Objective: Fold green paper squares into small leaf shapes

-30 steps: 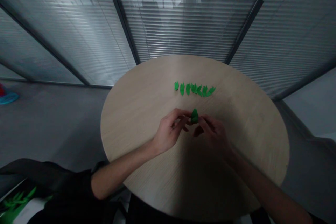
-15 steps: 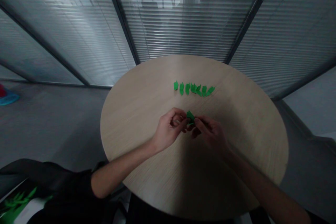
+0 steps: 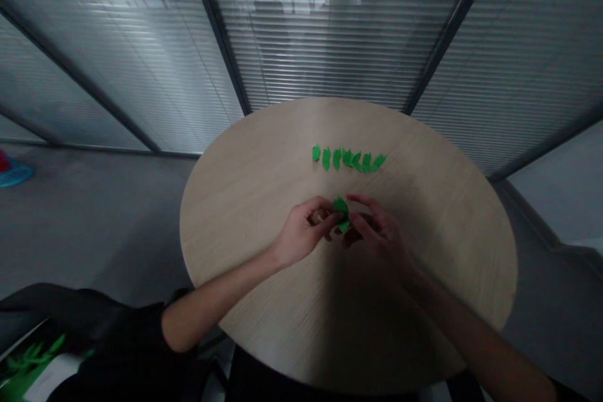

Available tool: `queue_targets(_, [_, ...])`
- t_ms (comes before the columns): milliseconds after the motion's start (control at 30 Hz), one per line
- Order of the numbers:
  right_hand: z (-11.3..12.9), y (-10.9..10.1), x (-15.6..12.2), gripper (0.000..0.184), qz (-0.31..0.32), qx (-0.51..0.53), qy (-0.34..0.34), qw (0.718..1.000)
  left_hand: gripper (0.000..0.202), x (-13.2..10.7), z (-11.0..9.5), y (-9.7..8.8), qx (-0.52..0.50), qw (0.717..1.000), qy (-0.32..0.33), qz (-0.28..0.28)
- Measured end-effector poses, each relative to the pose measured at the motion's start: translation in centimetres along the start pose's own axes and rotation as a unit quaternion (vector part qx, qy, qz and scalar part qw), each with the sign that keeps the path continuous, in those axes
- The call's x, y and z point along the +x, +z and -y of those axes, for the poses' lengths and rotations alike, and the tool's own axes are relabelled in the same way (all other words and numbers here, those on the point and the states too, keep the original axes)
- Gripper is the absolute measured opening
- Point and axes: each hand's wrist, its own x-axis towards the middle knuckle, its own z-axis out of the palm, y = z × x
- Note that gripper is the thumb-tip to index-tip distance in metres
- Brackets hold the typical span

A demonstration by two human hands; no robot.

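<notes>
The left hand [image 3: 302, 235] pinches a green leaf cutout [image 3: 341, 210], partly hidden by fingers; the shadowed right hand [image 3: 378, 235] curls against it, its grip unclear. A row of leaf cutouts [image 3: 348, 159] lies beyond them on the round wooden worktop [image 3: 245, 213].

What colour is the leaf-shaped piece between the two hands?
The leaf-shaped piece is bright green, best seen in the head view.

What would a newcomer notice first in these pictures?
The bright green leaf shapes catch the eye first, lying in a row on the far half of the round table. Nearer the middle, the left hand grips a green piece, with the right hand close beside it.
</notes>
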Motion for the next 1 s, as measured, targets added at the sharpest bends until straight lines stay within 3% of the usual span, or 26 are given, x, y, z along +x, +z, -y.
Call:
queue_targets(167, [-0.1, -0.2, 0.1, 0.038, 0.001, -0.029, -0.035, 0.999, 0.035, 0.1, -0.2, -0.1, 0.005, 1.000, -0.007, -0.004])
queue_targets(300, [0.2, -0.7, 0.3, 0.032, 0.022, -0.023, 0.007, 0.999, 0.032, 0.1, -0.2, -0.1, 0.010, 1.000, -0.013, 0.006])
queue_targets(500, [0.8, -1.1, 0.3, 0.032, 0.058, 0.006, 0.064, 0.996, 0.035, 0.2, 0.0, -0.1, -0.010, 1.000, -0.004, 0.028])
queue_targets(800, [0.8, -0.9, 0.2, 0.030, 0.075, 0.031, 0.069, 0.994, 0.034, 0.7, -0.3, -1.0, -0.069, 0.995, 0.046, 0.058])
queue_targets(1000, [0.8, -1.0, 0.1, 0.029, 0.095, 0.045, 0.072, 0.992, 0.033, 0.7, -0.3, -1.2, -0.095, 0.993, 0.030, 0.068])
